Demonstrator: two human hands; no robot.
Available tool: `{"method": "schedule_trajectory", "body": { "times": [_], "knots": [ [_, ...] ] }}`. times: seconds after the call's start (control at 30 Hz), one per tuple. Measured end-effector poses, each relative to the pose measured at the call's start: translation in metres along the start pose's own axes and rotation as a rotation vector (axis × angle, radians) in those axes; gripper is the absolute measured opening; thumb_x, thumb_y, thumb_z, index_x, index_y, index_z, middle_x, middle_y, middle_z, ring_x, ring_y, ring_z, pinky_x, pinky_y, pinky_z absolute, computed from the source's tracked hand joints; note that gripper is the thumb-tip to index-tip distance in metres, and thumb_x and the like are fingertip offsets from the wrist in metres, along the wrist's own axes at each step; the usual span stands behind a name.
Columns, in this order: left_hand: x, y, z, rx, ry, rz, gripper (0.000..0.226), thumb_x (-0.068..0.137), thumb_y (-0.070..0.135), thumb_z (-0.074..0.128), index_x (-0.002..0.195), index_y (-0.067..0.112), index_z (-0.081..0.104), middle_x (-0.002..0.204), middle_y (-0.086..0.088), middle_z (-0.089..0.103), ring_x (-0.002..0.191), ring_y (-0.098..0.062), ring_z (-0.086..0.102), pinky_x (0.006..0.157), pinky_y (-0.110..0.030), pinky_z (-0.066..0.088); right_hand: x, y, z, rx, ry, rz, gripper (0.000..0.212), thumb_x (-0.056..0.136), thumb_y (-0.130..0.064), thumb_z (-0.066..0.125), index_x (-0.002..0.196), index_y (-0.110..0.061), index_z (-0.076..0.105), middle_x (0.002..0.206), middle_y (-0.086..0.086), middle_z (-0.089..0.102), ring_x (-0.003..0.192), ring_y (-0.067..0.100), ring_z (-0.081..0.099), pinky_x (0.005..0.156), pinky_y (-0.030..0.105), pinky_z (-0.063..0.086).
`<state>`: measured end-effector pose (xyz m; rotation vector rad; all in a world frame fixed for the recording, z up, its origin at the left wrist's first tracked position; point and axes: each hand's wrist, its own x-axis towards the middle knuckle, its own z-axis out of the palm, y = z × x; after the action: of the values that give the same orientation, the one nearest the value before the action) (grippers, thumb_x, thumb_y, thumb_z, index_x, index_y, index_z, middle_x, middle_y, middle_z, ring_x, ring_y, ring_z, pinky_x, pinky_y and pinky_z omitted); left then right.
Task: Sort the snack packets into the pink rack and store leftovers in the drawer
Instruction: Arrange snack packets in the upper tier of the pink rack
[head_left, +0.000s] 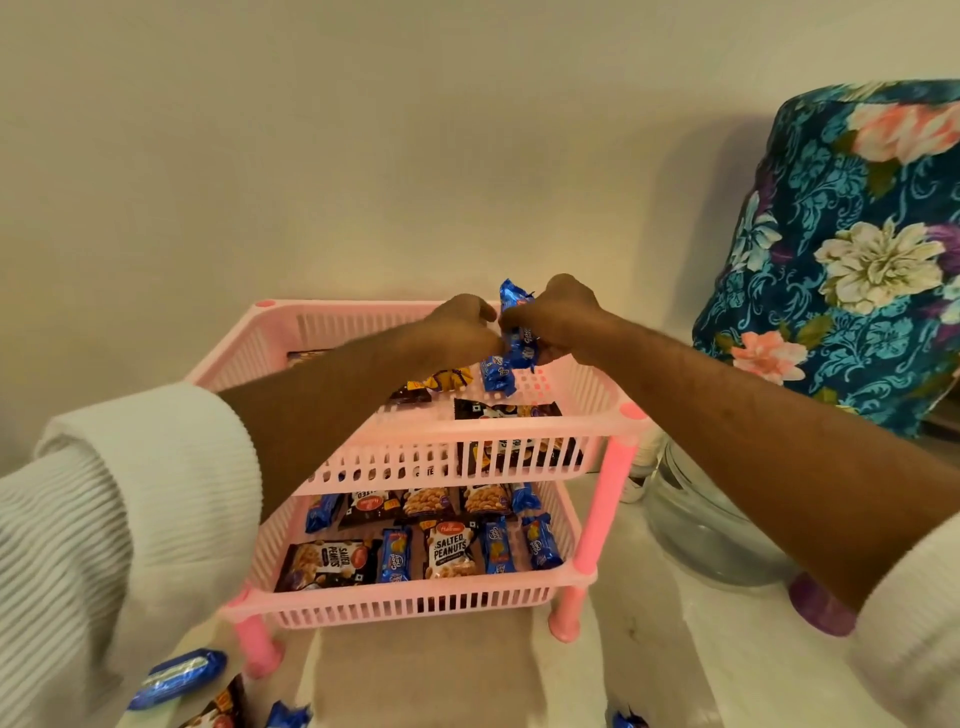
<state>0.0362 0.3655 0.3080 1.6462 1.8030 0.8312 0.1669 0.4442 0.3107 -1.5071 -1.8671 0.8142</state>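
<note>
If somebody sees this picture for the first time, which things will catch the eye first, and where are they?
First, the two-tier pink plastic rack in the centre, both tiers holding snack packets. Above its top tier, the left hand and right hand meet on a strip of shiny blue biscuit packets. At the right edge stands a bulky shape under blue floral cloth.

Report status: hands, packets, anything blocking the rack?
Left hand and right hand both pinching blue packets over pink rack top tier. Lower tier stocked. Loose packets wait in front. Nothing blocking.
</note>
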Motion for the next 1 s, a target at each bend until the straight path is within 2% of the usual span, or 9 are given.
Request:
{"method": "schedule_trajectory", "body": {
  "times": [0.07, 0.2, 0.27, 0.37, 0.53, 0.67, 0.83, 0.93, 1.0],
  "knots": [
    [-0.005, -0.01, -0.009, 0.277, 0.106, 0.081, 0.053, 0.089, 0.024, 0.07, 0.137, 0.011, 0.053, 0.141, -0.007, 0.052, 0.125, -0.023, 0.053, 0.097, -0.029, 0.042, 0.01, 0.007, 0.002, -0.188, 0.019, -0.034, 0.039, 0.07, -0.028, 0.087, 0.075, -0.013, 0.051, 0.071, 0.008, 0.065, 0.051, 0.021, 0.07, 0.04, 0.027, 0.055],
    [-0.017, -0.036, -0.035, 0.436, 0.092, 0.08, 0.041, 0.093, 0.032, 0.064, 0.127, 0.009, 0.063, 0.131, -0.009, 0.063, 0.117, -0.025, 0.058, 0.094, -0.03, 0.043, 0.025, 0.014, 0.009, -0.544, 0.002, -0.117, 0.041, 0.071, -0.032, 0.086, 0.07, -0.013, 0.05, 0.067, 0.007, 0.064, 0.043, 0.018, 0.065, 0.034, 0.023, 0.048],
    [-0.025, -0.05, -0.047, 0.512, 0.047, 0.038, 0.038, 0.096, 0.035, 0.059, 0.122, 0.008, 0.065, 0.125, -0.01, 0.065, 0.113, -0.027, 0.059, 0.092, -0.03, 0.044, 0.03, 0.015, 0.013, -0.678, -0.009, -0.151, 0.039, 0.073, -0.032, 0.085, 0.072, -0.009, 0.053, 0.081, 0.011, 0.071, 0.051, 0.019, 0.062, 0.044, 0.026, 0.05],
    [-0.04, -0.072, -0.06, 0.586, 0.029, 0.013, 0.038, 0.098, 0.038, 0.054, 0.119, 0.009, 0.064, 0.124, -0.009, 0.064, 0.111, -0.028, 0.059, 0.094, -0.034, 0.046, 0.033, 0.018, 0.021, -0.817, -0.033, -0.186, 0.03, 0.076, -0.031, 0.083, 0.089, -0.01, 0.067, 0.099, 0.011, 0.074, 0.069, 0.021, 0.057, 0.059, 0.029, 0.045],
    [-0.059, -0.092, -0.068, 0.573, 0.055, 0.013, 0.036, 0.098, 0.039, 0.053, 0.118, 0.011, 0.064, 0.121, -0.007, 0.065, 0.106, -0.025, 0.06, 0.095, -0.04, 0.05, 0.035, 0.023, 0.029, -0.861, -0.076, -0.194, 0.031, 0.086, -0.026, 0.075, 0.107, -0.003, 0.069, 0.11, 0.012, 0.073, 0.081, 0.024, 0.064, 0.065, 0.028, 0.048],
    [-0.065, -0.096, -0.063, 0.517, 0.107, 0.024, 0.034, 0.098, 0.037, 0.055, 0.122, 0.013, 0.062, 0.124, -0.005, 0.065, 0.109, -0.024, 0.061, 0.097, -0.042, 0.05, 0.033, 0.023, 0.028, -0.857, -0.067, -0.208, 0.037, 0.086, -0.032, 0.076, 0.108, -0.003, 0.069, 0.109, 0.012, 0.073, 0.075, 0.019, 0.056, 0.065, 0.029, 0.047],
    [-0.067, -0.096, -0.059, 0.45, 0.185, 0.019, 0.027, 0.097, 0.032, 0.057, 0.118, 0.017, 0.065, 0.122, -0.003, 0.066, 0.106, -0.023, 0.062, 0.096, -0.04, 0.05, 0.027, 0.024, 0.021, -0.85, -0.039, -0.246, 0.032, 0.088, -0.028, 0.073, 0.107, -0.003, 0.068, 0.109, 0.013, 0.072, 0.093, 0.026, 0.066, 0.068, 0.03, 0.047],
    [-0.069, -0.096, -0.058, 0.442, 0.257, 0.014, 0.021, 0.096, 0.032, 0.057, 0.111, 0.021, 0.066, 0.115, 0.0, 0.069, 0.099, -0.02, 0.063, 0.09, -0.038, 0.052, 0.02, 0.025, 0.015, -0.836, -0.001, -0.238, 0.022, 0.086, -0.018, 0.073, 0.101, -0.003, 0.068, 0.105, 0.013, 0.072, 0.078, 0.022, 0.058, 0.062, 0.028, 0.043],
    [-0.075, -0.093, -0.057, 0.46, 0.351, 0.035, 0.017, 0.095, 0.033, 0.056, 0.105, 0.024, 0.067, 0.106, 0.002, 0.07, 0.088, -0.017, 0.063, 0.078, -0.033, 0.052, 0.011, 0.024, 0.009, -0.805, 0.034, -0.235, 0.026, 0.085, -0.018, 0.075, 0.105, -0.002, 0.067, 0.106, 0.013, 0.071, 0.076, 0.02, 0.054, 0.058, 0.026, 0.041]
  ]
}}
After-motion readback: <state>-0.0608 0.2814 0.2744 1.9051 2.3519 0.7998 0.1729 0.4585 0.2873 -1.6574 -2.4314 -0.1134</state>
